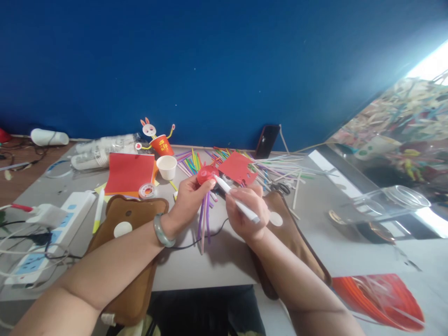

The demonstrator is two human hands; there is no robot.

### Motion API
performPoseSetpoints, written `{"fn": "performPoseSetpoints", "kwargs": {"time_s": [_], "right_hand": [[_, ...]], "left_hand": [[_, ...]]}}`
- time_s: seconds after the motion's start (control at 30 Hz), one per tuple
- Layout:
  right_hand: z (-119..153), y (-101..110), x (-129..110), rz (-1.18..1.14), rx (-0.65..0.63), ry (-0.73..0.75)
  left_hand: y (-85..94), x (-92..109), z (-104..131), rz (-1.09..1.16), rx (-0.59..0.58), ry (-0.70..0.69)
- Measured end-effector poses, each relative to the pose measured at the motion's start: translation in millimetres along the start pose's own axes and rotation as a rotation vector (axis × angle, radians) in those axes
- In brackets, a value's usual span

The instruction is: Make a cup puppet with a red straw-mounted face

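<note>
Two bare forearms reach in over the grey table (210,268), each passing above a brown pad, one at the left (138,280) and one at the right (297,240), both showing a pale round spot. Purple strips (203,221) hang down between the hands, just below the red piece (206,174). That piece sits above the middle of the table, pinched between the thumb and fingers of the left hand (187,196), a jade-coloured bangle (163,231) on its wrist. It is small and bright red, with an uneven outline and paler marks on its face, too blurred for me to make out. The right hand (248,210) is closed round a white pen (241,205), slanted so that its tip meets or nearly meets the red piece's right side. Beyond, a tape roll (147,190) lies by a plain red sheet (129,173), while another red sheet (236,166) has ragged cut-outs along its edge. Farther back stand a white paper cup (166,167) and a red cup figure (162,145) with a rabbit's head, a dark phone (266,141) leaning near the blue wall (224,70).
</note>
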State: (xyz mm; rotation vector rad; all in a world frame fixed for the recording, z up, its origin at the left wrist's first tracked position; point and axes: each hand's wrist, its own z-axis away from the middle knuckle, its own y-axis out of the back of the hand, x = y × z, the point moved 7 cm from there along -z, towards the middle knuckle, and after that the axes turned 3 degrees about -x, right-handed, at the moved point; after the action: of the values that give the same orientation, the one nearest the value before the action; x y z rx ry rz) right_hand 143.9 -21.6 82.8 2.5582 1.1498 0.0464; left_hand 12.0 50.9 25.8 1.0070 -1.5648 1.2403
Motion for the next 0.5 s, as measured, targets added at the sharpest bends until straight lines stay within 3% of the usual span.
{"fn": "performPoseSetpoints", "kwargs": {"time_s": [0.5], "right_hand": [[-1.4, -0.1, -1.7, 0.008, -0.012, 0.005]], "left_hand": [[1.6, -0.2, 0.4, 0.003, 0.013, -0.028]]}}
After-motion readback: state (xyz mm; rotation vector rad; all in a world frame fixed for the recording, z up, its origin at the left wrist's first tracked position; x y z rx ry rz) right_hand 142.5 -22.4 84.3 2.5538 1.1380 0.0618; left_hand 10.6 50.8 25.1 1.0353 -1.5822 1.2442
